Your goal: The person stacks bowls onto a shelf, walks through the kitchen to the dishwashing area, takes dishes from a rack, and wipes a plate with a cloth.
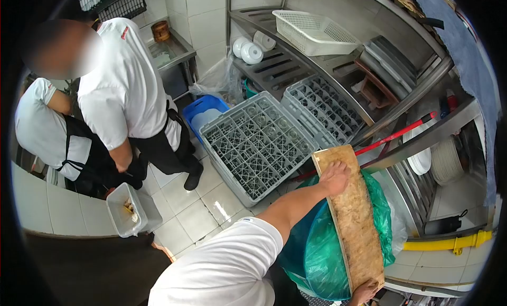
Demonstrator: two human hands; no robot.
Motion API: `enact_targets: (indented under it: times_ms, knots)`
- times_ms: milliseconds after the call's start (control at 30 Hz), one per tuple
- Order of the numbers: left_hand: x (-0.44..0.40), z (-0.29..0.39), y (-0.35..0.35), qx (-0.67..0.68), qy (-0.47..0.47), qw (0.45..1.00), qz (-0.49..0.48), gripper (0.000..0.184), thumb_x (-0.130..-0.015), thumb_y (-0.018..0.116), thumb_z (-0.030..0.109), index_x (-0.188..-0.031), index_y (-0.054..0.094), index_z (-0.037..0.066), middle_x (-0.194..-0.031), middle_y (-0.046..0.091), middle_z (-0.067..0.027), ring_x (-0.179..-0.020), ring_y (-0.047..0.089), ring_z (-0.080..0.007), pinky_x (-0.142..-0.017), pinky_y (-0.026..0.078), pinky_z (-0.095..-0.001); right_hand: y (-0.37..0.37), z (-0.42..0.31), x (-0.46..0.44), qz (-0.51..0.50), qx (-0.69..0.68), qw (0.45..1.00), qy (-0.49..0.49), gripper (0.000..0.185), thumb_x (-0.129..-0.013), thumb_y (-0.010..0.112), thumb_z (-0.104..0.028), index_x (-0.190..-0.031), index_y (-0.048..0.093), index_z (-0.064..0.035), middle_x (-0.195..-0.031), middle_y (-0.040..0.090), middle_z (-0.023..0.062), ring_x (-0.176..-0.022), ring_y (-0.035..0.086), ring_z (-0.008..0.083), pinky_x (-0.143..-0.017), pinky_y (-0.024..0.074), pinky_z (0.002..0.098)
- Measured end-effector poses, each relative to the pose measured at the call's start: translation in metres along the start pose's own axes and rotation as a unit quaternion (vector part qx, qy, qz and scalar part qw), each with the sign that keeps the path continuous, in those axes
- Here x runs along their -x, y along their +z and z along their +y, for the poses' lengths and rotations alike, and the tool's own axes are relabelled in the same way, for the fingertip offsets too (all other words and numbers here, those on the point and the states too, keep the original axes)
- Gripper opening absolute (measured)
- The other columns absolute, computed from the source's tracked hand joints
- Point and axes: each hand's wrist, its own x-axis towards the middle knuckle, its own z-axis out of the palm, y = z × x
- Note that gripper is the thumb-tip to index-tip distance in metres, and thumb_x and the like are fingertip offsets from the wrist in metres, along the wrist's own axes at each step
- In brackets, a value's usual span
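Note:
A long brown board (356, 221), worn and stained with a pale narrow edge, lies slanted across the top of a bin. My left hand (336, 177) is on the board's face near its far end, fingers bent and pressed together; whatever they may hold is hidden. At the near end, my right hand (365, 292) grips the board's lower edge, only partly in view. Below the board stands the blue-green bin (312, 226), lined with a green plastic bag (328, 258) that bulges out on both sides.
Grey glass racks (253, 142) stand on the tiled floor, with a red pole (396, 133) nearby. Metal shelves (391, 160) hold plates and a white basket (314, 34). Two people (119, 79) in white shirts work at left, near a plastic tub (132, 211).

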Motion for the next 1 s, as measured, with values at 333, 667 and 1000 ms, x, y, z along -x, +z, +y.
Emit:
enact_targets:
  times_ms: [333,667,1000]
  knots:
    - [-0.001,-0.001,-0.003,0.007,-0.012,1.0,-0.008,0.025,-0.08,0.057,0.02,-0.098,0.058,0.003,-0.108,0.048,-0.0138,-0.108,0.043,-0.03,-0.093,0.033,-0.0403,-0.058,-0.023,0.028,0.023,-0.04,0.997,-0.06,0.052,-0.092,0.043,-0.047,-0.117,0.057,-0.0039,-0.13,0.05,0.02,-0.122,0.044,0.037,-0.09,0.0456,0.0462]
    - [0.001,0.002,0.002,0.002,-0.028,1.0,0.011,0.023,-0.077,0.054,0.015,-0.097,0.06,0.005,-0.108,0.05,-0.0139,-0.11,0.043,-0.0294,-0.096,0.031,-0.0401,-0.055,-0.02,0.027,0.073,-0.004,0.986,-0.147,0.047,-0.09,0.051,-0.042,-0.109,0.061,-0.0003,-0.126,0.052,0.0236,-0.121,0.046,0.0391,-0.089,0.0471,0.0459]
    - [0.002,-0.001,0.008,-0.037,0.005,0.998,0.054,0.022,-0.078,0.058,0.021,-0.092,0.059,0.004,-0.101,0.049,-0.0123,-0.103,0.044,-0.0282,-0.089,0.033,-0.0393,-0.035,-0.001,0.019,0.09,-0.02,0.983,-0.159,0.049,-0.088,0.053,-0.043,-0.108,0.062,0.0011,-0.127,0.05,0.0258,-0.119,0.047,0.0405,-0.089,0.0469,0.0456]
